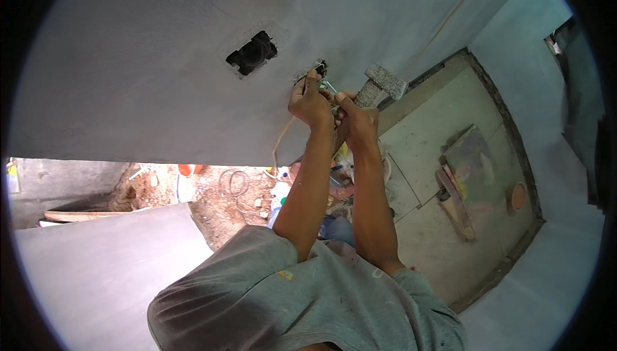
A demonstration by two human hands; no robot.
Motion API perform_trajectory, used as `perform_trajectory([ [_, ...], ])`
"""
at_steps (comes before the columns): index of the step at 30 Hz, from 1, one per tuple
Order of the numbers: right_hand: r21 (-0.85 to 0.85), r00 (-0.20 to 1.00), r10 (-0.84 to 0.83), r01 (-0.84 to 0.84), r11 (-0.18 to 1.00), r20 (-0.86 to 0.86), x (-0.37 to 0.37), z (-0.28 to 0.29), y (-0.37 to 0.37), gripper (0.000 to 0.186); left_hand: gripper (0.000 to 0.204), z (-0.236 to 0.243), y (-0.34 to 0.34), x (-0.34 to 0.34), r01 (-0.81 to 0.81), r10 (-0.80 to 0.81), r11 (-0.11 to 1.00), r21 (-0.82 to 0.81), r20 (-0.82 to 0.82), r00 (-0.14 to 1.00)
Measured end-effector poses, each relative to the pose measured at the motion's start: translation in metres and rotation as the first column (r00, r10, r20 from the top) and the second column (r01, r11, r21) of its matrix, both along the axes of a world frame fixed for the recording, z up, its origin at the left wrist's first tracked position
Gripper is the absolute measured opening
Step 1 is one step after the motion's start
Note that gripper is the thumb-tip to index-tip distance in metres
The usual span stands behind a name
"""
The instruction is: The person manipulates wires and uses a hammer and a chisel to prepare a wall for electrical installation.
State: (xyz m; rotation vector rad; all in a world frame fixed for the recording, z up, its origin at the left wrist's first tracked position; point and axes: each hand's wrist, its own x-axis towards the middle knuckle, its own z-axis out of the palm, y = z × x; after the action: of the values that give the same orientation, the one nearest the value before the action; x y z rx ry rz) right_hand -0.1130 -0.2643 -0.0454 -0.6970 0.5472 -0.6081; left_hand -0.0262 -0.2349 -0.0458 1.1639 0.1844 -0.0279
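My left hand (310, 103) is raised to the grey plastered wall (160, 81), its fingertips closed together at the edge of a small rough hole (321, 67). Whatever they pinch is hidden. Close beside it, my right hand (360, 121) is closed around the handle of a cement-crusted hammer (384, 82), whose head points up and to the right. A thin pale-blue rod (330, 87) shows between the two hands; which hand holds it is unclear. Left of the hole, a larger rectangular opening in the wall holds a dark box (253, 54).
A yellowish cord (279, 142) hangs below my left hand, and another cord (457, 7) runs along the wall. Wooden pieces (456, 203) and an orange round container (516, 197) sit on the tiled floor at right. Rubble and a coiled hose (236, 184) lie beyond the wall's edge.
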Motion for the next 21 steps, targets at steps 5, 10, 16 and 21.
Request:
perform_trajectory([
  [5, 0.086, 0.998, -0.017, 0.011, 0.996, 0.064, 0.009, -0.009, 0.006, 0.028, 0.017, 0.005, 0.020, -0.001, 0.201, -0.198, 0.980, 0.019, -0.097, 0.975],
  [10, 0.059, 0.976, -0.145, 0.137, 0.989, 0.163, 0.022, -0.012, 0.009, 0.015, 0.017, 0.014, 0.028, 0.000, 0.398, -0.390, 0.916, 0.042, -0.129, 0.912],
  [16, 0.042, 0.966, -0.237, 0.234, 0.971, 0.106, 0.045, -0.006, 0.019, 0.012, 0.021, 0.016, 0.038, 0.024, 0.662, -0.658, 0.749, -0.029, -0.157, 0.737],
  [21, 0.028, 0.958, -0.275, 0.274, 0.961, 0.085, 0.050, -0.014, 0.021, 0.009, 0.017, 0.023, 0.035, 0.020, 0.633, -0.648, 0.761, -0.141, -0.215, 0.731],
])
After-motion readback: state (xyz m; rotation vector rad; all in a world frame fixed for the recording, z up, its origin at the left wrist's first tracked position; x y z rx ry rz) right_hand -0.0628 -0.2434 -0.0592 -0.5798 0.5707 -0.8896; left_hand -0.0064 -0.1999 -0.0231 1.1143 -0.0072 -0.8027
